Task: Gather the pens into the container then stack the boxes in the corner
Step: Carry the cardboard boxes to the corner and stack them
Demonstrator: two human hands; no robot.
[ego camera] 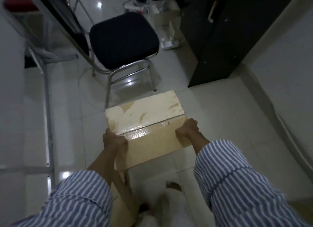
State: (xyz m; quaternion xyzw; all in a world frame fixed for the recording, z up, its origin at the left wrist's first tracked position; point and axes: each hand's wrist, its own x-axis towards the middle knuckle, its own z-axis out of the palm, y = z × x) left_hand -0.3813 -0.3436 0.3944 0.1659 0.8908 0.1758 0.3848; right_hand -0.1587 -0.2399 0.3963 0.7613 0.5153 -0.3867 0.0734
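Cardboard box (152,123) held just in front of the chair (123,40)
The left hand (113,140) grips its left edge and the right hand (187,129) its right edge, fingers curled round the cardboard; its far end is near the chair's front legs.

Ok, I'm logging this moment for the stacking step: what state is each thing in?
Cardboard box: flaps shut and taped, held at both sides.
Left hand: grips the box's left edge.
Right hand: grips the box's right edge.
Chair: upright, beyond the box.
Power strip: a red light seems lit.
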